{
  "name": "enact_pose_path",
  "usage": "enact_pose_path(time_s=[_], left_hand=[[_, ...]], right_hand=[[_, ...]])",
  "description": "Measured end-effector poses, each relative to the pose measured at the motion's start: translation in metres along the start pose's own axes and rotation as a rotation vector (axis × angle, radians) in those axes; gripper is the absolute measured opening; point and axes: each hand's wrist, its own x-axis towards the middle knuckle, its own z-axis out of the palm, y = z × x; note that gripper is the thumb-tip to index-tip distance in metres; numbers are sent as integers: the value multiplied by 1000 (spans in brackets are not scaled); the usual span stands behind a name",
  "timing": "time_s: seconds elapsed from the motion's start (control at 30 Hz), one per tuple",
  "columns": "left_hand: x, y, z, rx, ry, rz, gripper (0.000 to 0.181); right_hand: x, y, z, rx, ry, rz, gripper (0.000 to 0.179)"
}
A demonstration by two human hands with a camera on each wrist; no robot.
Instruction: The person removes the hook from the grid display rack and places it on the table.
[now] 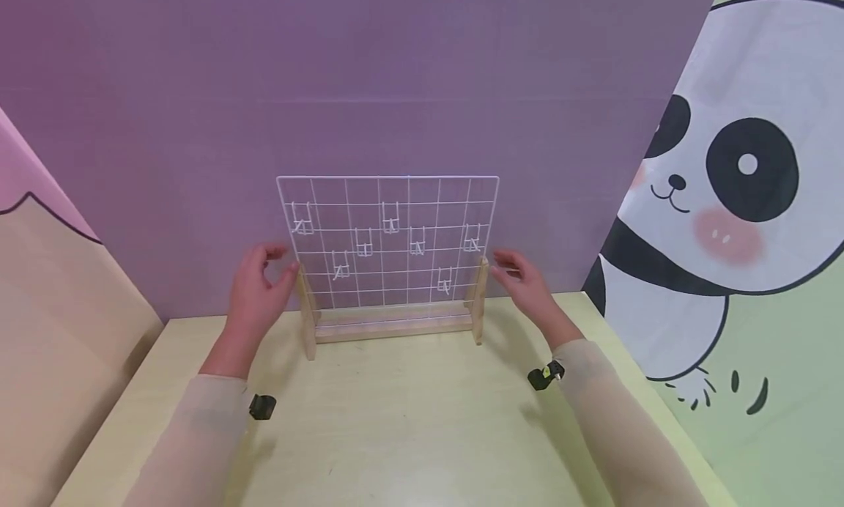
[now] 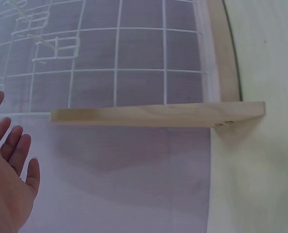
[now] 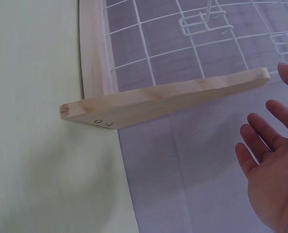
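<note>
A white wire grid rack stands upright on a wooden base, with several small white wire hooks hung on it. Beside its left edge is my left hand, fingers loosely curved and thumb close to the left wooden upright. Whether that thumb touches the wire frame I cannot tell. On the other side my right hand is held near the top of the right wooden upright, its fingers relaxed and spread in the right wrist view. Neither palm holds anything.
The rack rests on a pale wooden table, close to the purple backdrop. A panda picture covers the right wall, and a peach-coloured panel borders the table at left. Small black devices sit at both wrists.
</note>
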Motion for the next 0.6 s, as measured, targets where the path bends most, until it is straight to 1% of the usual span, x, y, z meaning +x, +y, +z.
enact_pose_path(time_s=[0.13, 0.33, 0.5, 0.6], left_hand=[[6, 6, 0, -6, 19, 14, 38], [17, 17, 0, -42, 58, 61, 39], [23, 25, 0, -49, 86, 82, 38], [26, 28, 1, -49, 106, 106, 37]], right_hand=[[4, -5, 2, 5, -6, 22, 46], [12, -8, 7, 29, -13, 9, 44], [15, -11, 11, 38, -13, 22, 41], [16, -10, 12, 48, -14, 33, 39]])
